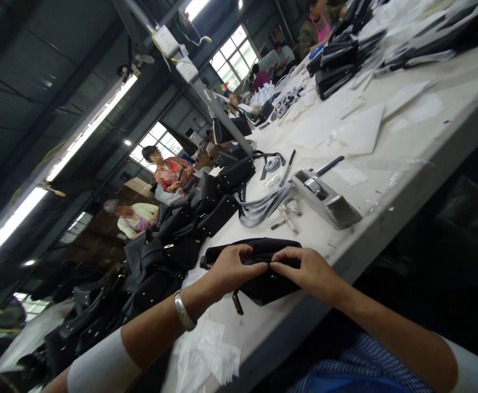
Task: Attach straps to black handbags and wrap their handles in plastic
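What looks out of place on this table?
Nothing looks damaged. Grey straps lie tangled beside the tape dispenser, and crumpled white paper spills over the table edge below the left hand and right hand gripping the black bag.

Long white worktable (402,158) under a dark roof (25,65); fluorescent strip lights (87,128) overhead; gridded windows (234,54) behind.

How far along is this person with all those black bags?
One black bag lies at the edge of the table, pinched along its top by the left hand and right hand: that is in hand. The pile of black bags beside it looks assembled; finished or waiting, I cannot tell. Loose grey straps lie nearby, possibly left to use.
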The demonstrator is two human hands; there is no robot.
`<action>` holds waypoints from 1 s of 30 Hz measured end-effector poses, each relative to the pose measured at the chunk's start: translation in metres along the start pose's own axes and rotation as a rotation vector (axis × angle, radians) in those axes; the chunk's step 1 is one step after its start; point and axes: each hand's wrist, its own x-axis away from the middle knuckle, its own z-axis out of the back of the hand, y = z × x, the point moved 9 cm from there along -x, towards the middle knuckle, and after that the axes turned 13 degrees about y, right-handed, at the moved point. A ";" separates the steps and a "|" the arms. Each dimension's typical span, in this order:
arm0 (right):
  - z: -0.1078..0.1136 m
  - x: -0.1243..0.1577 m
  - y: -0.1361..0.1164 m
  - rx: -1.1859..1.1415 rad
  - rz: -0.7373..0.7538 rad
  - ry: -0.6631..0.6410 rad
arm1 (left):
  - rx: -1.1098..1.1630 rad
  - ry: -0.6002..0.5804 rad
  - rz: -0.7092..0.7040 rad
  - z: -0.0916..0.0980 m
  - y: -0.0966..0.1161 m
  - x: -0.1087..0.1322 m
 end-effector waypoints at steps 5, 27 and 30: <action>0.001 -0.001 0.003 0.026 -0.015 0.008 | 0.131 -0.085 0.018 -0.004 0.004 0.004; -0.001 -0.001 0.000 0.068 0.072 0.023 | -0.010 0.167 -0.141 -0.005 0.010 0.006; -0.003 0.002 0.000 0.093 0.071 0.017 | -0.039 0.223 -0.147 -0.003 0.010 0.009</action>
